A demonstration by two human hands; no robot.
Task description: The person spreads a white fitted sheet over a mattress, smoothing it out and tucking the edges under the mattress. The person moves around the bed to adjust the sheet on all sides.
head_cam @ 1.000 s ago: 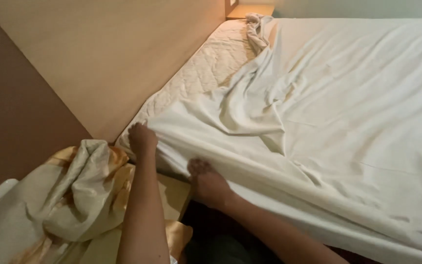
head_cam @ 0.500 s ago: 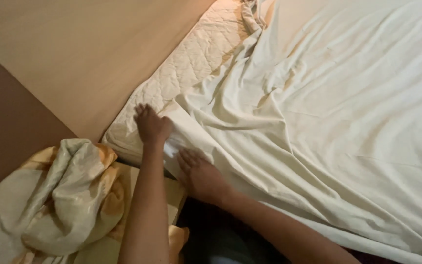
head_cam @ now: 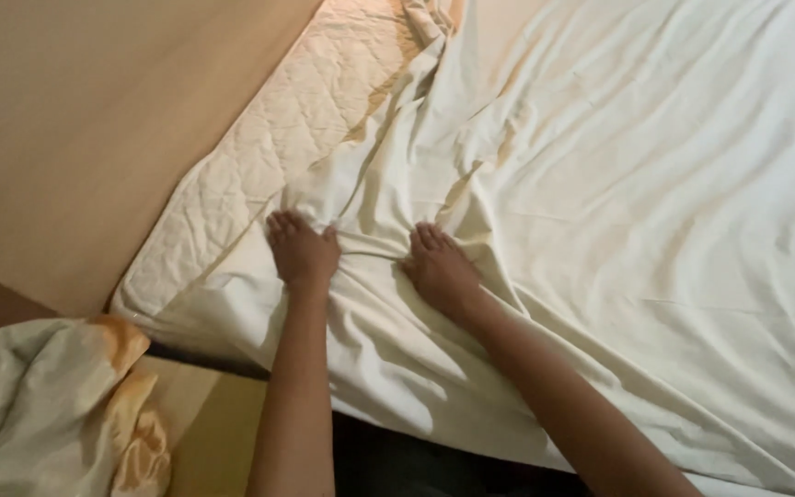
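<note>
A white bed sheet [head_cam: 618, 212] lies wrinkled over a quilted mattress [head_cam: 259, 156]. My left hand [head_cam: 301, 250] rests palm down on the sheet near the mattress's near left corner, fingers pointing away from me. My right hand [head_cam: 439, 267] presses flat on the sheet a short way to the right. A bunched fold of sheet rises between and beyond the two hands. Neither hand grips the cloth; both lie flat on it. The mattress's left strip is bare of sheet.
A beige wall or headboard panel [head_cam: 94, 110] runs along the mattress's left side. A crumpled cream and orange cloth [head_cam: 48, 405] lies on a low surface at the lower left. A dark gap [head_cam: 416, 460] shows below the bed's edge.
Both hands have moved forward from the mattress's edge and corner onto the top of the sheet. The view has shifted forward over the bed.
</note>
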